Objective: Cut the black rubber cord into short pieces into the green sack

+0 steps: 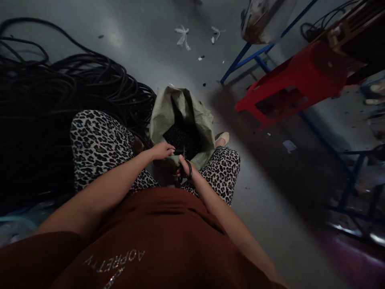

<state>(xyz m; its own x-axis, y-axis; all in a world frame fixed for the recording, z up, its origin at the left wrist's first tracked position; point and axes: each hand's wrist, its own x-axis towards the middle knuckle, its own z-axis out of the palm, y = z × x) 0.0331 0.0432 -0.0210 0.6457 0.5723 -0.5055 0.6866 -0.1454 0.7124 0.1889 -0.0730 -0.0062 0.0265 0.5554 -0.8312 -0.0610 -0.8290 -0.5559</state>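
Note:
My right hand (185, 167) is closed around a pair of scissors (190, 170) with black handles. The blades point away from me, over the near rim of a pale green woven sack (204, 120). Just left of the scissors, my left hand (162, 151) pinches a short dark end, which looks like black cord (178, 152), beside the blades. Inside the sack lies a heap of small black pieces (183, 138). The sack stands open between my knees. Poor light hides whether the blades touch the cord.
A large pile of black cord (90, 76) lies in loops at the left. To the right are a red plastic stool (319, 72) and a blue metal frame (240, 58). Scraps of clear plastic (182, 36) lie on the grey floor (144, 44).

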